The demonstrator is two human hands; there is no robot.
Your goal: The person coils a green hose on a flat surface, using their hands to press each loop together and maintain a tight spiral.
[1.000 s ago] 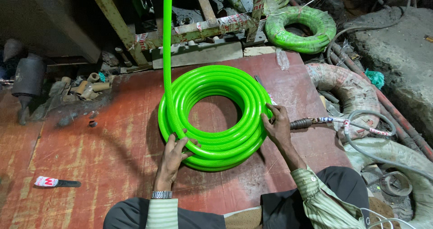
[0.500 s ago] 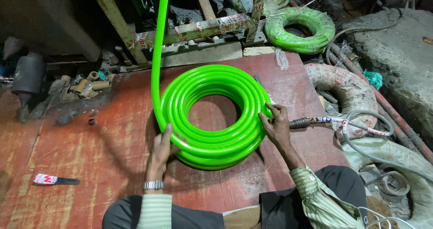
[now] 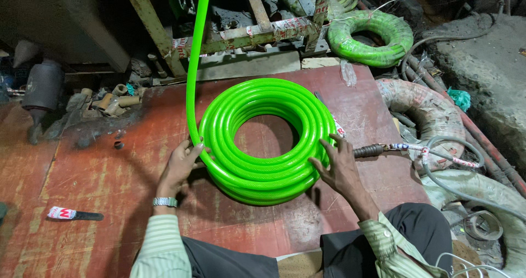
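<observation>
A person seated at a worn red-brown wooden surface (image 3: 98, 201) steadies a coil of bright green braided plastic hose (image 3: 267, 133) that lies flat between the two hands. The left hand (image 3: 181, 165) sits at the coil's near-left edge, fingers loosely curled around the free run of hose where it leaves the coil; from that hand the loose length climbs almost straight up and away, out of the top of the view. The coil itself lies just to the right of this hand, touching it. The right hand (image 3: 341, 168) rests against the coil's outer right flank, fingers spread and open, pressing on the stacked turns rather than gripping them; the coil lies to its left. Both forearms, in pale striped sleeves, reach forward from the lap, wrists low, a metal watch (image 3: 164, 202) on the left. Well beyond the hands, a second green hose coil (image 3: 370, 38) sits by a rusty metal frame (image 3: 246, 34). A small red-and-white handled tool (image 3: 74, 214) lies far left of the left hand.
</observation>
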